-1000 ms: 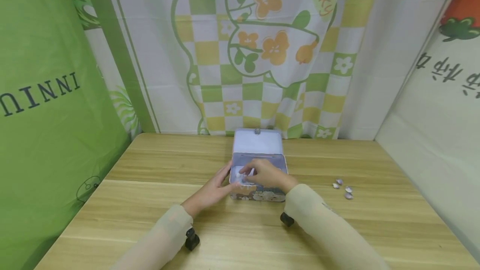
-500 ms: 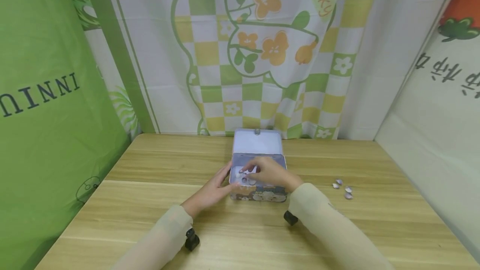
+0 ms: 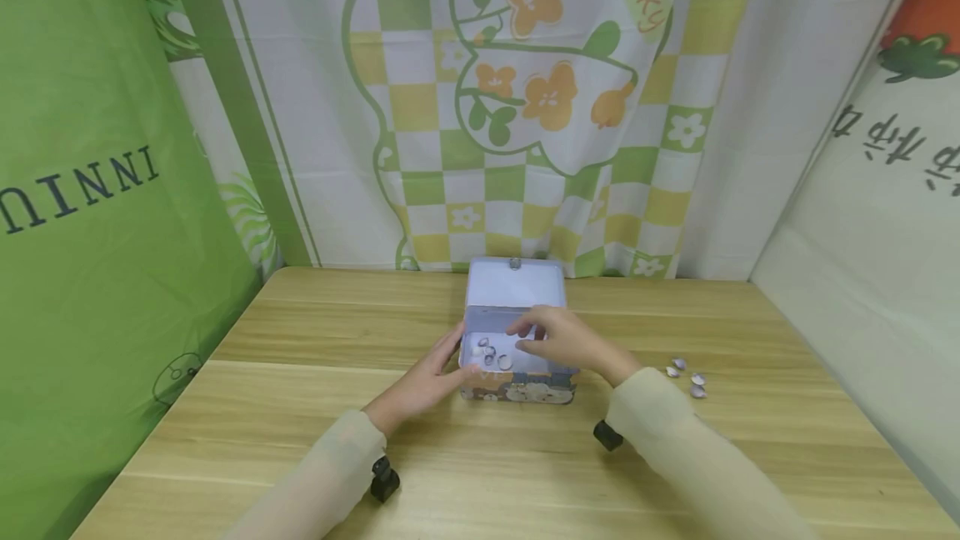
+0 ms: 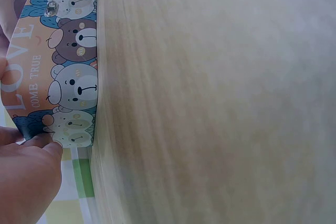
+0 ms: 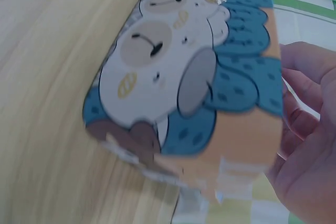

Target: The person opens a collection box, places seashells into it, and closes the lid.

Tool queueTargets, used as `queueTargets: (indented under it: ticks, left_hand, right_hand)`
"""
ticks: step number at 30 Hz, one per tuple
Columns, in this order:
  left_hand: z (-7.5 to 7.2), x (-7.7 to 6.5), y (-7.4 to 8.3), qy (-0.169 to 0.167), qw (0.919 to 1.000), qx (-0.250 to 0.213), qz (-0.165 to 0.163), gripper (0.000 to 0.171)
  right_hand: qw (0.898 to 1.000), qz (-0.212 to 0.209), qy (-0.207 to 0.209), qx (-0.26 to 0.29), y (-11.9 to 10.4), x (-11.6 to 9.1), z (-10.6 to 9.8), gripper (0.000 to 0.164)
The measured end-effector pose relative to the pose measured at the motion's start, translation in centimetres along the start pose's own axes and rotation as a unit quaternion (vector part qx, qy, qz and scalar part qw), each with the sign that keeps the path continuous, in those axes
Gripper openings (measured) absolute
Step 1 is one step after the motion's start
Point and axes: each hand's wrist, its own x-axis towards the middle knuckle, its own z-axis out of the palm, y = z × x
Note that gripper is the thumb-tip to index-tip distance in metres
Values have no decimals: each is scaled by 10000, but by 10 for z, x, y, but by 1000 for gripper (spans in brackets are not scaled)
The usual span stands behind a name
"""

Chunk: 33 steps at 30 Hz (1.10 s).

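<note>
A tin box printed with bears stands with its lid raised at the back. Several small whitish-purple shells lie inside, in its left part. My left hand holds the box at its left side, thumb at the front rim; the left wrist view shows those fingers at the box's corner. Over the right part of the box hovers my right hand, thumb and fingertips apart, with nothing seen between them. In the right wrist view this hand appears beyond the box's upper edge.
Several more shells lie on the wooden table to the right of the box. A patterned curtain hangs behind the table. Both wrists carry small black cameras.
My right hand has moved rightward inside the box's outline, away from the shells, which now show fully. Its fingertips have spread apart. The left hand and the box have stayed put.
</note>
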Motion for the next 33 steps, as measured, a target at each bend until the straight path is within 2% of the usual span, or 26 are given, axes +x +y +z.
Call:
queueTargets:
  ticks: [8,17,23,28,33]
  left_hand:
    - [0,-1,0,-8,9998,-76,-193,90]
    - [0,-1,0,17,9997,-84,-211,90]
    - [0,-2,2,8,9997,-72,-232,92]
    - [0,-2,4,5,9997,-69,-252,91]
    - [0,-2,4,15,9996,-61,-260,91]
  right_hand:
    - [9997,78,210,24,16,-20,-17,21]
    - [9975,566,351,231,36,-47,-40,20]
    - [9948,875,516,35,53,-70,-55,21]
    - [9913,1227,458,-166,67,-91,-68,24]
    - [9877,1511,392,-74,84,-110,-76,27]
